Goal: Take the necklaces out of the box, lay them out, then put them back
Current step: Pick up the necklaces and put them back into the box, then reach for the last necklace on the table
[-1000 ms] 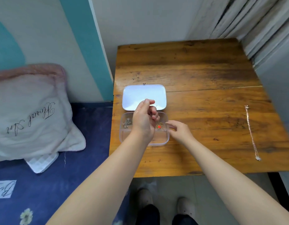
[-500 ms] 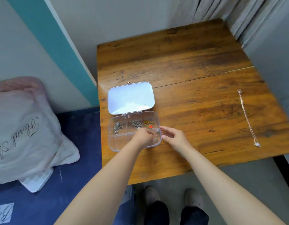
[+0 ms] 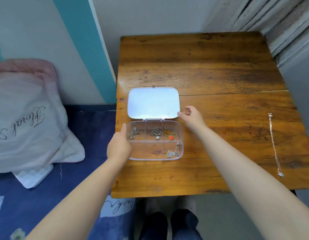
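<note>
A clear compartment box (image 3: 145, 153) lies open on the wooden table (image 3: 211, 75), its lid (image 3: 153, 103) flat behind it. Inside are a silver necklace (image 3: 134, 133) at back left, another silver one (image 3: 155, 132) in the back middle, a gold necklace with a red pendant (image 3: 169, 135) at back right, and a silver necklace (image 3: 173, 152) at front right. A long thin necklace (image 3: 274, 144) lies stretched out at the table's right side. My left hand (image 3: 119, 146) rests against the box's left wall. My right hand (image 3: 191, 116) touches the lid's right corner with its fingertips.
A pink-edged pillow (image 3: 25, 115) lies on a blue bedspread (image 3: 46, 196) left of the table. Walls stand close behind and to the right. My feet (image 3: 167, 224) show below the table's near edge.
My left hand has let go of the necklace in the front right compartment and moved to the box's left side. My right hand has risen from beside the box to the lid's corner.
</note>
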